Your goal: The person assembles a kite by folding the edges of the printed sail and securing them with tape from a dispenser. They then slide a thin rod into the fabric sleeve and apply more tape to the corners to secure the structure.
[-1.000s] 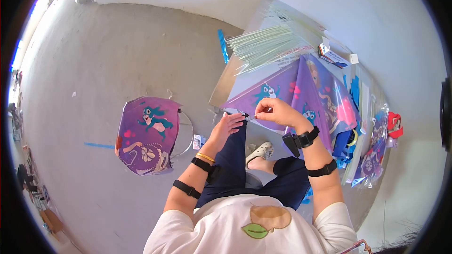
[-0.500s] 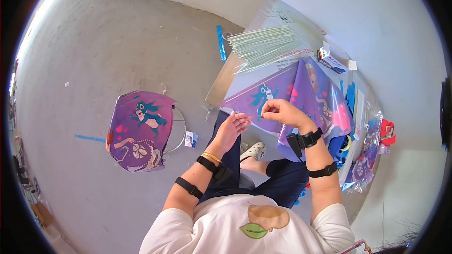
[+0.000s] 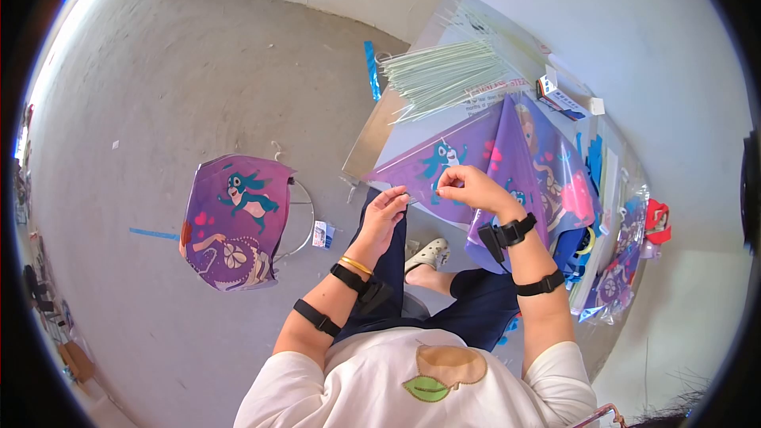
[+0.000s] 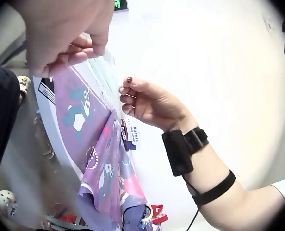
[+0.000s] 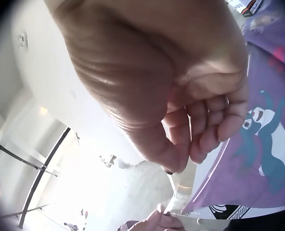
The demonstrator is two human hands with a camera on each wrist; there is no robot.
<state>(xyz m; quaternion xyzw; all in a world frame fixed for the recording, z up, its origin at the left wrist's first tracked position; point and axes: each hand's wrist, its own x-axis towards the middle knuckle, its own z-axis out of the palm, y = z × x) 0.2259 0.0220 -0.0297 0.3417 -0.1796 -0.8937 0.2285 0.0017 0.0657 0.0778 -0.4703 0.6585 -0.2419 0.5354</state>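
Thumb and index finger of the right hand (image 3: 477, 192) pinch one end of a thin clear strip (image 5: 174, 185), seen best in the right wrist view. At its lower end are the fingertips of the left hand (image 5: 154, 223), bent together and pinching it. In the head view the left hand (image 3: 382, 218) is a short way left of the right one, palm turned up. Both hands are above the near corner of a purple printed sheet (image 3: 408, 165) with a blue-green cartoon animal. What the left fingers cover is hidden.
Pale thin sticks (image 3: 444, 75) lie in a bundle on the tabletop behind the sheet, with a small open box (image 3: 561, 101) to their right. Another purple printed piece (image 3: 238, 222) with a wire hoop (image 3: 311, 222) is on the floor at left.
The left hand's fingers were straighter and spread; now they are bent together toward the thumb. The right hand keeps its pinch, and the head view has shifted slightly.
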